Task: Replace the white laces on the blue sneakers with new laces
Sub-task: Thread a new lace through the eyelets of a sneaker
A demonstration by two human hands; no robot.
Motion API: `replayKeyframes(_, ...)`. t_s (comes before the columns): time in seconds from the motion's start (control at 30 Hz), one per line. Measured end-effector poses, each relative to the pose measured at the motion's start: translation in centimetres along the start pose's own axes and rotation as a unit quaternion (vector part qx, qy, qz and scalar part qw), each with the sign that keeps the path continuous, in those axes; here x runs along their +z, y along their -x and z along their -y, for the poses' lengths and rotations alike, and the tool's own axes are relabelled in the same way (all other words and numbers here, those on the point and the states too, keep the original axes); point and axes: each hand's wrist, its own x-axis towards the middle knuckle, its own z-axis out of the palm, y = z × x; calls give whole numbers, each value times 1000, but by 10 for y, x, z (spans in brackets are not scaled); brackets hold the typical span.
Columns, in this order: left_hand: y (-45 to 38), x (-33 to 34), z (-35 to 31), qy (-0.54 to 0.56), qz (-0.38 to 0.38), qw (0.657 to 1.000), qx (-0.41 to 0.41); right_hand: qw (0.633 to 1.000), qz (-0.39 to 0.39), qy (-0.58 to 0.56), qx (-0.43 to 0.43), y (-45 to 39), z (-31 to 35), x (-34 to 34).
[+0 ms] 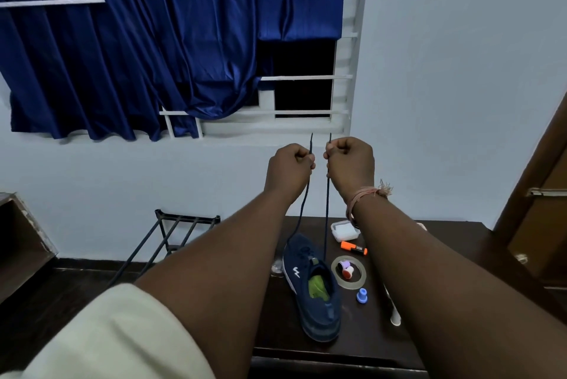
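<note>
**Both lace ends pulled up above the sneaker**

A pale sleeve on the left arm fills the lower left corner, closest to the lens. Both forearms reach forward and up over the dark tabletop. The left hand is clenched around one end of a dark lace, and the right hand is clenched around the other end; the fingers of each curl tightly on the strand, whose tips poke out above the fists. The two strands run down from the hands to the blue sneaker, which lies on the tabletop below and between the forearms, toe pointing away. Just right of the sneaker lie a roll of tape, an orange marker and a small blue cap. Beyond the sneaker hangs a blue curtain.
</note>
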Motion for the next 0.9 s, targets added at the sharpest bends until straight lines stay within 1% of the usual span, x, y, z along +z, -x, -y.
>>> replayKeyframes(0.17,-3,2,-9,-22,4,1000,14,999,-1,31,-6,-2,4,2)
replayKeyframes(0.33,3,2,-3,-31,12,999,14,999,15,35,-2,-1,0,2)
replayKeyframes(0.53,21,2,34,1,34,999,2,997,56,19,40,18,-29,3)
replayKeyframes(0.6,32,3,50,9,37,999,-17,995,73,13,60,27,-44,6)
replayKeyframes(0.77,58,17,98,67,58,990,-113,980,169,28,98,55,-94,11)
replayKeyframes(0.83,73,24,117,79,67,986,-129,974,199,24,107,71,-115,10)
replayKeyframes(0.9,89,30,131,80,57,985,-143,970,210,13,121,87,-134,7)
